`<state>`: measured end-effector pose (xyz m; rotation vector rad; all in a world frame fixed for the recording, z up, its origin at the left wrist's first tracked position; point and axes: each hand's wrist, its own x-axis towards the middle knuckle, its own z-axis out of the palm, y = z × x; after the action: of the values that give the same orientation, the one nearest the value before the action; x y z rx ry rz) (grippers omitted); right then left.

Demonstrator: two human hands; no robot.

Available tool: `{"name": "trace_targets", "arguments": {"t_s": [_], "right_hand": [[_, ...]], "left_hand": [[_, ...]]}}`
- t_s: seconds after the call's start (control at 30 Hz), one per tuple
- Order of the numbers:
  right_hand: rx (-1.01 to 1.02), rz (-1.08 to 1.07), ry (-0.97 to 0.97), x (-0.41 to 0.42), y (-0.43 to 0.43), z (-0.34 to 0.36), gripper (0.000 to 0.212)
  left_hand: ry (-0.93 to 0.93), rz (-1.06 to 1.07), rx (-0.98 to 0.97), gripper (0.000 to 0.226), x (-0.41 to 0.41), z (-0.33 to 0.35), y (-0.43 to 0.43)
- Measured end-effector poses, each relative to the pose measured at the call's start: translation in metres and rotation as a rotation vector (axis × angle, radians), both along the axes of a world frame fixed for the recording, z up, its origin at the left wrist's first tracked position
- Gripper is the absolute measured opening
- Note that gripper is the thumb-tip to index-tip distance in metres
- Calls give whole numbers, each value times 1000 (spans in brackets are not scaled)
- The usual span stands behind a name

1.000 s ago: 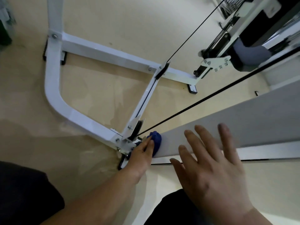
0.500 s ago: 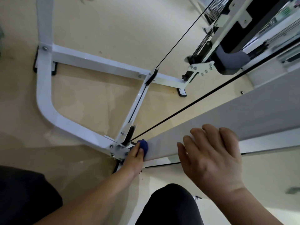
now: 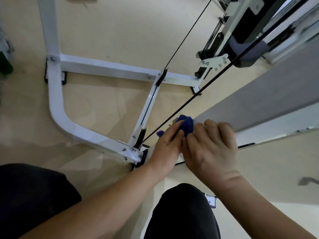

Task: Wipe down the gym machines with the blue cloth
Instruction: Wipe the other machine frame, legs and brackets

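Blue cloth (image 3: 186,125) sits bunched at the lower end of the grey panel (image 3: 259,104), pressed on its face, just right of the black cable (image 3: 207,85). The left hand (image 3: 168,145) grips it from below-left, with fingers curled round the wad. The right hand (image 3: 212,149) is just beside it on the right, knuckles up, fingers curled over the panel's edge, forefinger side touching the cloth. We cannot tell whether the right hand grips the panel, the cloth, or nothing. The two hands touch each other.

The cloth is a wad, not spread. Its long axis runs diagonally, lower-left to upper-right, roughly along the cable. A small tail pokes out lower-left past the left fingers, and the bulk points upper-right, up the panel.

Half a second ago the cloth was lower, right at the bolted corner of the white machine frame (image 3: 57,100). Now we see it up the panel, clear of that corner. Then the right hand sat well apart from the left, further up the panel; now it has closed in against the cloth. One second ago its fingers lay straight on the panel; now they are curled.

A knee in dark trousers (image 3: 183,213) shows below, over the beige floor (image 3: 112,31).
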<state>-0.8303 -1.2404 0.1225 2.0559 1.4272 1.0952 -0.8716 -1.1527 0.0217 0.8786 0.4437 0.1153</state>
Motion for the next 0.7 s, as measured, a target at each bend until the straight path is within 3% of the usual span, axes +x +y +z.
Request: {"name": "trace_targets", "arguments": {"t_s": [0.07, 0.2, 0.33, 0.43, 0.63, 0.7], "right_hand": [[-32, 14, 43, -1, -2, 4, 21], [-38, 92, 197, -21, -13, 37, 25], [153, 141, -3, -11, -12, 100, 25], [142, 104, -120, 9, -10, 108, 32], [152, 149, -126, 15, -15, 99, 37], [152, 169, -121, 17, -15, 99, 38]], "left_hand": [[16, -24, 8, 35, -6, -4, 8], [239, 1, 144, 33, -26, -22, 11], [133, -14, 217, 38, -19, 23, 10], [47, 28, 229, 33, -17, 47, 6], [229, 92, 212, 34, -22, 37, -10], [201, 88, 221, 32, -19, 54, -9]]}}
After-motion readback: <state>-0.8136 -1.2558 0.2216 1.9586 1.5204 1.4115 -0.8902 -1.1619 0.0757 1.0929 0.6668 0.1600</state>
